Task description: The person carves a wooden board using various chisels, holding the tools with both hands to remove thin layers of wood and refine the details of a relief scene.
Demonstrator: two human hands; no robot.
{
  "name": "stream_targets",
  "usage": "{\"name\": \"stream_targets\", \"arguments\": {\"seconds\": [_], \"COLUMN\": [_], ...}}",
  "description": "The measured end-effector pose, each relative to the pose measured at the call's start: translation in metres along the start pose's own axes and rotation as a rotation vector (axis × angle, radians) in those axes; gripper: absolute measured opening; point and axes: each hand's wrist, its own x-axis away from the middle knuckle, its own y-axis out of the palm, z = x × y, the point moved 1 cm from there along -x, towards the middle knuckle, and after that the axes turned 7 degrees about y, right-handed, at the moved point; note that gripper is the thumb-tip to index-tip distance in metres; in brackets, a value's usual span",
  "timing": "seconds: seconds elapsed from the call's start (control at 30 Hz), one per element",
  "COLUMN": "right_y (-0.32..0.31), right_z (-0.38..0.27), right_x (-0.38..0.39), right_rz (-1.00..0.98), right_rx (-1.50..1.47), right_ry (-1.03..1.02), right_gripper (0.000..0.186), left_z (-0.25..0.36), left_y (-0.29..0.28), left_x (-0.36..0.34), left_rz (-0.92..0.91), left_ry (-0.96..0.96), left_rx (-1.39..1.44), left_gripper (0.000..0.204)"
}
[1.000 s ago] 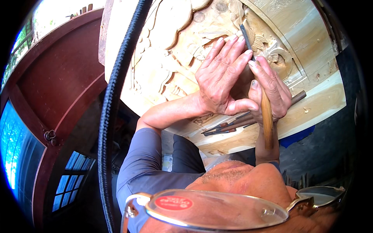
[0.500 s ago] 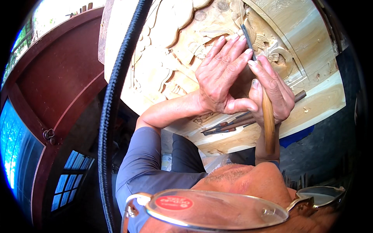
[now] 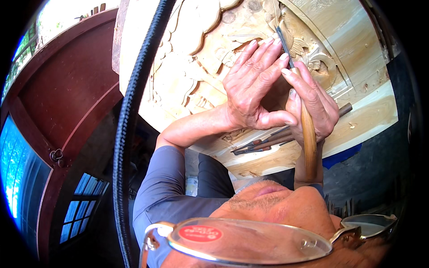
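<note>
A carving chisel (image 3: 308, 129) with a long wooden handle and a dark narrow blade slants up over the carved wooden panel (image 3: 250, 27). My right hand (image 3: 319, 107) is wrapped round the handle close to the blade. My left hand (image 3: 252, 82) lies with its fingers stretched out over the carving. Its fingertips rest beside the blade, and its thumb reaches across to the right hand. The blade's tip meets the relief near a carved stem, above a fan-shaped fin or leaf (image 3: 298, 47).
Several more carving tools (image 3: 263, 145) with wooden handles lie on the near part of the panel, partly under my hands. A small wood chip (image 3: 352, 126) sits to their right. A black braided cable (image 3: 134, 102) hangs at the left, before a dark red wooden frame (image 3: 58, 58).
My hands and the chisel have shifted only very slightly up and left along the relief. The grip is the same, and the loose tools have not moved.
</note>
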Motion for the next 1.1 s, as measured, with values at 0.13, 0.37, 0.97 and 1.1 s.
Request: {"name": "stream_targets", "arguments": {"seconds": [0.13, 0.37, 0.97, 1.1], "right_y": [0.001, 0.005, 0.015, 0.016], "right_z": [0.004, 0.009, 0.014, 0.013], "right_x": [0.002, 0.006, 0.006, 0.007], "right_rz": [-0.002, 0.021, 0.074, 0.081], "right_rx": [-0.005, -0.004, 0.020, -0.003], "right_ry": [-0.017, -0.051, -0.042, -0.027], "right_gripper": [0.034, 0.033, 0.031, 0.031], "left_z": [0.000, -0.002, -0.004, -0.005], "left_y": [0.000, 0.002, 0.008, 0.008], "left_x": [-0.002, -0.002, 0.004, 0.003], "left_rz": [0.011, 0.059, 0.092, 0.093], "left_ry": [-0.015, -0.027, -0.055, -0.051], "left_rx": [0.006, 0.081, 0.153, 0.157], "left_gripper": [0.101, 0.093, 0.080, 0.083]}}
